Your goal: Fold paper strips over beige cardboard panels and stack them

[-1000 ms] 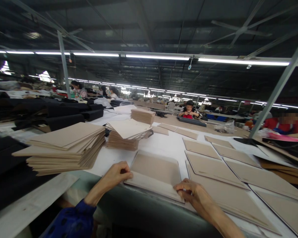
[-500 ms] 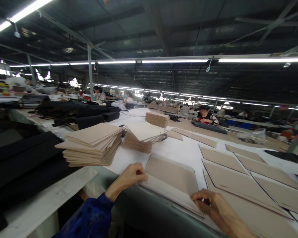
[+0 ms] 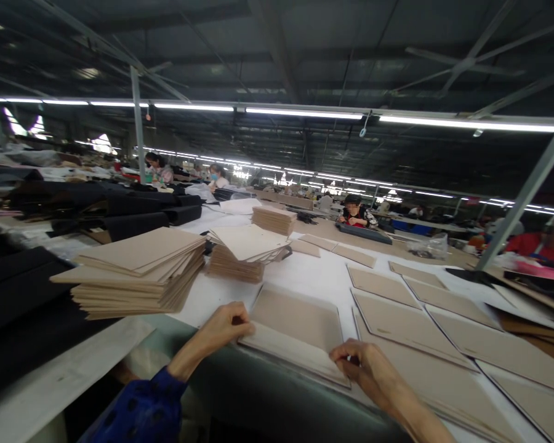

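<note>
At the near edge of the table lies a beige cardboard panel (image 3: pixel 300 314) with a paler strip (image 3: pixel 290 352) along its front. My left hand (image 3: pixel 228 323) pinches the left end of this paler strip between thumb and fingers. At the strip's right end my right hand (image 3: pixel 357 363) has its thumb and fingertips closed on the corner. Whether the strip is a separate piece or part of the panel, I cannot tell. Left of my left hand stands a thick, uneven stack of cardboard sheets (image 3: pixel 141 271), and behind the panel another stack (image 3: pixel 244 252).
Dark-edged cardboard panels (image 3: pixel 410 320) lie in rows to the right on the white table covering (image 3: pixel 321 271). Folded black fabric (image 3: pixel 23 295) is piled at left. A further stack (image 3: pixel 274 219) stands farther back. Across the table sits a person (image 3: pixel 354 212); a metal post (image 3: pixel 526 191) rises at right.
The view has turned rightward, so everything appears shifted left and more of the right side shows. Both hands keep their hold at the two ends of the paler strip.
</note>
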`<state>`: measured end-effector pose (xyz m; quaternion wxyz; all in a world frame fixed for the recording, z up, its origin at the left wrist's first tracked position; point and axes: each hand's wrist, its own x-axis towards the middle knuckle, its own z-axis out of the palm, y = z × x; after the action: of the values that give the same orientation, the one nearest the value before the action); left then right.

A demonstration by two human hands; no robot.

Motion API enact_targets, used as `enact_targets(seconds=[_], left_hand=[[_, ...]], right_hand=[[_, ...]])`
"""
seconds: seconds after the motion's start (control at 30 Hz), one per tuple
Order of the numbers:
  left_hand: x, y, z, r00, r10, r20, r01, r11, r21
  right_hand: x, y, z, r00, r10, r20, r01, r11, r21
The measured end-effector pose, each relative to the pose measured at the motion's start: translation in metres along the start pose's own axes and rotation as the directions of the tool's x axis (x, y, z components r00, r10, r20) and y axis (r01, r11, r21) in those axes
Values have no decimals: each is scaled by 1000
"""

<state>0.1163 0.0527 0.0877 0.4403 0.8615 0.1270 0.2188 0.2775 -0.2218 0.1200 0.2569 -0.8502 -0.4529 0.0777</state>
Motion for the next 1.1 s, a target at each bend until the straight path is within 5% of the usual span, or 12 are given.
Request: enact_targets(seconds=[0.73, 0.87, 1.1], left_hand=[[0, 0, 0, 1000, 1, 8, -1, 1000, 22], [0, 1, 0, 1000, -12, 1, 12, 1000, 7], [0, -1, 1, 1000, 0, -13, 0, 1000, 10]], right_hand=[[-13, 0, -9, 995, -68, -69, 47, 963, -265], [-13, -5, -14, 979, -160, -123, 140, 977, -161], [-10, -28, -1, 942, -321, 102, 326, 944, -43]])
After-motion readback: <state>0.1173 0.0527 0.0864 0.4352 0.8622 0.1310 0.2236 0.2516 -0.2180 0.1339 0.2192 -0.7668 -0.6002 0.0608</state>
